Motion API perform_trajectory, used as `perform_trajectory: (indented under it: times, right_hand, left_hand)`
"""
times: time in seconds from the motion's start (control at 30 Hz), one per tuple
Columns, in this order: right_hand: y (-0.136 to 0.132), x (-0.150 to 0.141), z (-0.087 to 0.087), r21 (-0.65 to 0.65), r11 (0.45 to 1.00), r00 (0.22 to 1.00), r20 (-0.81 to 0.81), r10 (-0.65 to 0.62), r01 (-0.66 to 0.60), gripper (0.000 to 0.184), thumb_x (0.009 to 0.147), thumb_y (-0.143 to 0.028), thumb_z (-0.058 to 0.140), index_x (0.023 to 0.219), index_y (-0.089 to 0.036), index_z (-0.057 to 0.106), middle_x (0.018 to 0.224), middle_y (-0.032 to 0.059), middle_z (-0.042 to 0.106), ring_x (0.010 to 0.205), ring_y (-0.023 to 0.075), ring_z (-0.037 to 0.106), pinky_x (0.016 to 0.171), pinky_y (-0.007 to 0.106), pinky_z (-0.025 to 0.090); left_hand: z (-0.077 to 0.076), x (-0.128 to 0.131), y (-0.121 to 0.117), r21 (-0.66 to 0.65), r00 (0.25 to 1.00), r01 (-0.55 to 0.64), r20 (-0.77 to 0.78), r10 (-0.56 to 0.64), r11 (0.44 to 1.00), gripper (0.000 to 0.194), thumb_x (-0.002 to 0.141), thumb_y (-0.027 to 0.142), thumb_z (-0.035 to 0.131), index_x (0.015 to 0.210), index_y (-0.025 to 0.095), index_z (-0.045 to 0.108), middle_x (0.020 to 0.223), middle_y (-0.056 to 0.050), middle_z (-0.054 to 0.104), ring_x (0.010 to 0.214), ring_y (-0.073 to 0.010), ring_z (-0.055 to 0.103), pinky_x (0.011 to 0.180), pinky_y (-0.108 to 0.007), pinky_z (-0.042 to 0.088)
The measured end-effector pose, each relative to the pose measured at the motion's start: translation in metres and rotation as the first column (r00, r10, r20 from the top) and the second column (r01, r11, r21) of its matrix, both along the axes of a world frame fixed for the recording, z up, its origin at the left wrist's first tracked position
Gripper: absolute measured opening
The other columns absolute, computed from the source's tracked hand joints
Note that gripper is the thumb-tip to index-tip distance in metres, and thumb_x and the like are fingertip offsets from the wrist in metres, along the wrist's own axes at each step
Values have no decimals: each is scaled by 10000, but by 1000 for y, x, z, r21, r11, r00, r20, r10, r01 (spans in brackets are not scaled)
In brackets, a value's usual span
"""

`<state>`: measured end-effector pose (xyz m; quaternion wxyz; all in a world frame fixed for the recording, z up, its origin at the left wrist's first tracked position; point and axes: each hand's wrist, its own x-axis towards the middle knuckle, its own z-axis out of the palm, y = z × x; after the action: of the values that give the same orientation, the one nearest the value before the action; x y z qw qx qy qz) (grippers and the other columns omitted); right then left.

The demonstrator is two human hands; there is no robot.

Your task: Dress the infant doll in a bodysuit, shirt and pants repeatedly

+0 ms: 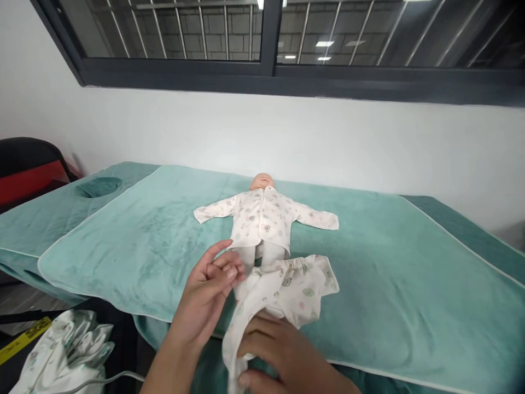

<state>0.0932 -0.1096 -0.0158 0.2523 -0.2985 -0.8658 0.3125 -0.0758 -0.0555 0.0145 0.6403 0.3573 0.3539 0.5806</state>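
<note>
Holding left hand (pixel 213 287) loosely spread beside dressed doll (pixel 263 216), curling right hand (pixel 283 350) at trousers (pixel 297 290) by near edge of bed (pixel 143 246); cannot tell whether pinching them

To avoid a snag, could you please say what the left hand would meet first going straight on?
Probably the patterned baby shirt near its hem, though depth is unclear; the left hand might pass above.

Pants (pixel 303 290) look matt cloth, the blanket (pixel 381 262) plush.
</note>
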Motion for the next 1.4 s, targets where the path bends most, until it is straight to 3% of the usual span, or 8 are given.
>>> perform_trajectory:
  times: [0.1, 0.23, 0.4, 0.57, 0.73, 0.9, 1.13, 1.4]
  right_hand:
    - [5, 25, 21, -41, 968, 960, -119, -252, 249, 113, 921, -289, 526, 947, -243, 626, 1046, 49, 683, 983, 195, 618, 868, 305, 489]
    - [34, 62, 22, 105, 770, 776, -113, -620, 630, 292, 884, -268, 564, 1175, -268, 591, 1243, 85, 615, 1166, 265, 538, 1002, 431, 429]
    - [70, 76, 19, -106, 856, 860, 138, -492, 507, 328, 839, -301, 610, 1165, -263, 615, 1113, 63, 628, 1031, 244, 563, 885, 396, 460]
    - [75, 73, 55, -311, 874, 915, -36, -403, 373, 212, 783, -388, 691, 823, -199, 604, 820, 1, 560, 734, 147, 501, 658, 268, 409]
    - [80, 64, 99, -493, 860, 920, -384, -81, -130, 310, 735, -429, 755, 769, -176, 580, 704, -27, 499, 622, 103, 459, 570, 232, 366]
    - [83, 30, 118, -424, 900, 829, -537, -160, -101, 270, 778, -347, 740, 736, -179, 534, 718, -37, 491, 636, 85, 453, 576, 206, 369]
    - [84, 20, 104, -435, 900, 807, -519, -284, 37, 304, 771, -418, 730, 771, -185, 535, 739, -35, 494, 665, 98, 459, 583, 213, 374]
    - [88, 55, 93, -241, 962, 975, -144, -168, 130, 273, 863, -443, 626, 804, -177, 616, 775, -12, 568, 736, 131, 521, 666, 253, 422]
  left_hand:
    - [-7, 4, 2, 44, 902, 34, -431, -12, 998, 339, 806, 331, 693, 1129, 245, 635, 1096, -63, 651, 1004, -214, 610, 879, -337, 492]
    - [-23, 22, 2, 198, 559, 211, -828, 48, 957, 343, 834, 360, 646, 1161, 256, 632, 1168, -72, 631, 1073, -257, 574, 909, -373, 454]
    - [-19, 32, 8, 243, 269, 418, -953, 136, 876, 205, 900, 305, 547, 1061, 256, 665, 972, -59, 655, 919, -249, 604, 751, -341, 450]
    - [16, 13, 22, 567, 393, 209, -794, 463, 796, 163, 942, 266, 486, 885, 219, 631, 858, -31, 601, 857, -190, 581, 771, -304, 439]
    - [55, -3, 24, 782, 419, -22, -559, 716, 623, 73, 916, 241, 532, 899, 215, 599, 1009, -40, 631, 1020, -202, 577, 944, -352, 427]
    - [68, 1, 5, 582, 761, 48, -548, 347, 812, 222, 902, 330, 559, 1098, 237, 607, 1250, -64, 624, 1194, -245, 562, 1033, -397, 435]
    - [61, 9, 2, 310, 686, 57, -703, 188, 949, 305, 748, 414, 738, 979, 240, 642, 864, -3, 680, 766, -183, 629, 620, -252, 495]
    - [43, 10, 12, 159, 904, -112, -395, 167, 981, 295, 787, 443, 696, 884, 190, 580, 706, 29, 597, 596, -114, 551, 530, -202, 442]
